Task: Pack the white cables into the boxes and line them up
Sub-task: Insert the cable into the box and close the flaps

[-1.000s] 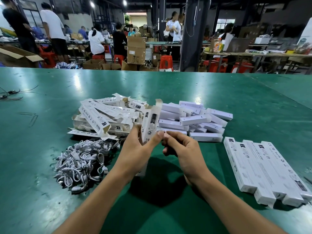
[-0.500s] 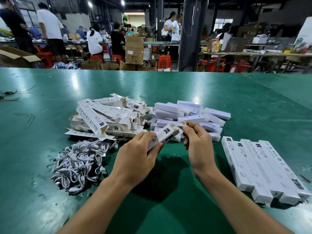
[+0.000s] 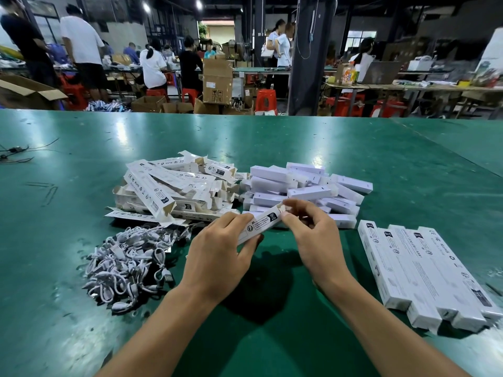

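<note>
Above the table (image 3: 353, 148), the left hand (image 3: 217, 257), knuckles up, wraps its grip around a white box (image 3: 260, 223); the right hand (image 3: 313, 240) pinches the box's far end. White cables (image 3: 128, 265) lie heaped near left.

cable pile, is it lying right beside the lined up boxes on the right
No, the cable pile lies on the person's left, while the lined-up boxes sit far over on the right.

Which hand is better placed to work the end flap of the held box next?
Right, probably: the right hand pinches the upper end of the box, while the left hand grips its body, steadying it.
</note>
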`<state>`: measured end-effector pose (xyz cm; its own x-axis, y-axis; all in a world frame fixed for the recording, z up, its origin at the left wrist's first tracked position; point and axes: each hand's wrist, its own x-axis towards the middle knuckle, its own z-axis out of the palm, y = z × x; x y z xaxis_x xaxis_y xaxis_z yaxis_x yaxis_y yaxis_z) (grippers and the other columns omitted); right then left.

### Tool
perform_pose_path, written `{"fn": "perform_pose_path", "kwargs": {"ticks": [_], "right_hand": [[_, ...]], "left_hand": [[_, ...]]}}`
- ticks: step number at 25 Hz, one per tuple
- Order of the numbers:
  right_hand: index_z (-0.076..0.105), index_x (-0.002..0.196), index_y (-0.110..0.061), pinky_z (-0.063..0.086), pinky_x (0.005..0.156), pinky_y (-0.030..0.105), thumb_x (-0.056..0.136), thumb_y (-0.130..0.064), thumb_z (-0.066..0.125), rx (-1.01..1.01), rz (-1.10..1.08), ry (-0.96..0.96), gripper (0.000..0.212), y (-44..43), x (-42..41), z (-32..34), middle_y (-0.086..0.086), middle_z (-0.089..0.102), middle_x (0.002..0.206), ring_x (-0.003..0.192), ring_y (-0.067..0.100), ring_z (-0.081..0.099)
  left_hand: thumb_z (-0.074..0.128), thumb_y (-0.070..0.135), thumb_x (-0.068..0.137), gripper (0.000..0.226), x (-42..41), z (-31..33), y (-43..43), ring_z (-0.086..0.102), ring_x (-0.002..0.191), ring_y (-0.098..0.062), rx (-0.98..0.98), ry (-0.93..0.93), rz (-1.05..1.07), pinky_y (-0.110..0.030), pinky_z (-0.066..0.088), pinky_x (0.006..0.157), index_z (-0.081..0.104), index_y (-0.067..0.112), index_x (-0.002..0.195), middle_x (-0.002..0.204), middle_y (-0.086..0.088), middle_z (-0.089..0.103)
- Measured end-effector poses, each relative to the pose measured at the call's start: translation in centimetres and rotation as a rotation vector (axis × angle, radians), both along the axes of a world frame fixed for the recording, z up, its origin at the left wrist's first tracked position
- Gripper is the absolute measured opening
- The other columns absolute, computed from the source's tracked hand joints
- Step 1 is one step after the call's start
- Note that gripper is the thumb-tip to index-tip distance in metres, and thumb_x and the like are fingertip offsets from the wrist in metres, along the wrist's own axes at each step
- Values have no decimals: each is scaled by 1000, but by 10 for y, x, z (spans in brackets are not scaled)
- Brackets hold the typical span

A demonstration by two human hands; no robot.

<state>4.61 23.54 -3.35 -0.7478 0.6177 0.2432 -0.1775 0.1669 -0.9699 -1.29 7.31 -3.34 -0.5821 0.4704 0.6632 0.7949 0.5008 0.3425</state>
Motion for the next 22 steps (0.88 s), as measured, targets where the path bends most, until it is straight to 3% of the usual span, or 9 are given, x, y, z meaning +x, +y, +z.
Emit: {"fn": "perform_pose_path", "kwargs": {"ticks": [3, 6, 8, 10, 14, 16, 20, 22], "right_hand": [[73, 92, -25, 52, 71, 16, 91, -21, 75, 15, -7, 41, 5, -1, 2, 0, -8, 74, 86, 75, 6, 64], [76, 91, -26, 48, 64, 13, 93, -25, 74, 66, 45, 48, 3, -5, 3, 0, -14, 72, 85, 67, 4, 60], [77, 89, -28, 48, 68, 12, 91, -28, 76, 43, 85, 57, 3, -7, 3, -1, -15, 69, 98, 72, 3, 60], [78, 89, -29, 50, 71, 14, 90, -27, 77, 13, 124, 50, 3, -7, 2, -1, -14, 70, 98, 74, 3, 61], [75, 102, -28, 58, 87, 32, 90, -23, 75, -46, 191, 96, 13, -4, 2, 2, -3, 78, 100, 92, 23, 71], [69, 111, -28, 56, 91, 30, 89, -26, 68, -46, 223, 128, 22, -3, 3, 4, -4, 78, 102, 99, 17, 73], [67, 115, -29, 54, 94, 40, 90, -26, 60, 9, 241, 119, 26, -4, 3, 4, -2, 77, 98, 99, 20, 71], [67, 115, -29, 54, 92, 35, 91, -25, 59, 10, 270, 119, 25, -2, 5, 5, -4, 76, 95, 95, 14, 70]], "left_hand": [[76, 24, 87, 36, 2, -1, 1, 68, 86, -20, 30, -22, 5, -38, 59, 69, 68, 11, 119, 104, 2, 70], [77, 21, 86, 36, 1, -1, 1, 68, 85, -20, 71, -47, 6, -39, 59, 72, 67, 9, 118, 104, 1, 70], [78, 20, 86, 36, 3, -2, 3, 68, 85, -20, 82, -73, -14, -39, 59, 73, 66, 10, 118, 105, 1, 70], [76, 20, 86, 36, 5, -1, 4, 67, 85, -20, 89, -101, -26, -40, 58, 75, 65, 13, 119, 106, 2, 70], [73, 21, 87, 28, 6, 4, 5, 65, 80, -20, 134, -132, -16, -40, 55, 72, 65, 17, 113, 100, 4, 70], [71, 22, 86, 27, 8, 7, 5, 65, 80, -20, 146, -131, -18, -39, 55, 73, 65, 18, 112, 98, 4, 70], [71, 21, 86, 38, 12, 8, 6, 66, 88, -18, 133, -163, -43, -37, 55, 79, 64, 18, 123, 106, 4, 70], [70, 21, 86, 45, 11, 8, 5, 65, 89, -17, 118, -198, -66, -38, 55, 80, 61, 22, 130, 108, 5, 67]]}}
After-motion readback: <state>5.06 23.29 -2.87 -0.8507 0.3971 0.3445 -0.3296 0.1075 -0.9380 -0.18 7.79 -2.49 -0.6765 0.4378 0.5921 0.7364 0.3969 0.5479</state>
